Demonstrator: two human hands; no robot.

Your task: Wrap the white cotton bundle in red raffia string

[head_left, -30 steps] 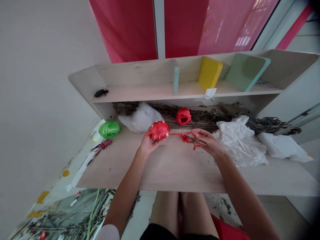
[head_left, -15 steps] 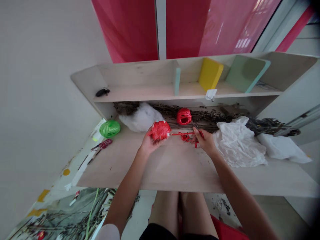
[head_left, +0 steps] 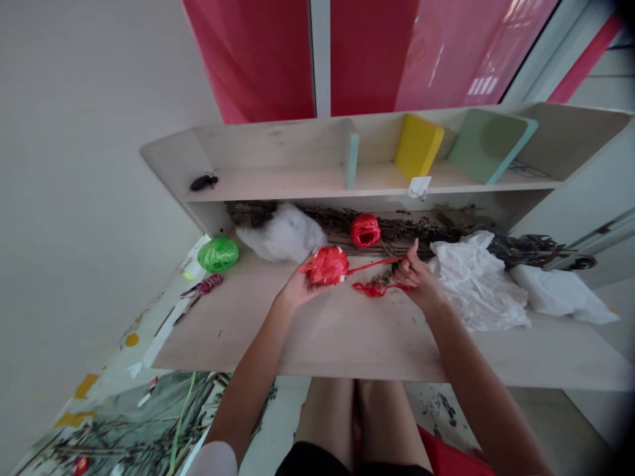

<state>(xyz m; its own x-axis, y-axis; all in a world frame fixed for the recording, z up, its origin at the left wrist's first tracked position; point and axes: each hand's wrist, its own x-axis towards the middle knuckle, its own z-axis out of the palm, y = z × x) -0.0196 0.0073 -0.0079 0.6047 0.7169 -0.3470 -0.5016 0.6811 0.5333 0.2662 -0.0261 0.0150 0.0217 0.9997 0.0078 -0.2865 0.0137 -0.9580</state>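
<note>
My left hand (head_left: 300, 285) is closed around a red ball of plastic ribbon (head_left: 327, 266), held just above the pale wooden desk (head_left: 317, 330). A thin red strand (head_left: 372, 266) runs from the ball to my right hand (head_left: 415, 277), which pinches it with the thumb raised. A loose tangle of the same red strand (head_left: 373, 289) lies on the desk between both hands.
A second red ribbon ball (head_left: 365, 230) and a white tuft of stuffing (head_left: 282, 233) sit at the back by dry twigs (head_left: 446, 228). A green ribbon ball (head_left: 217, 254) lies left; crumpled white plastic (head_left: 476, 277) lies right. A shelf (head_left: 297, 185) holds yellow and green dividers.
My left hand shifted the red ball slightly right. My right hand turned and drew the strand taut, and the loose tangle dropped lower onto the desk.
</note>
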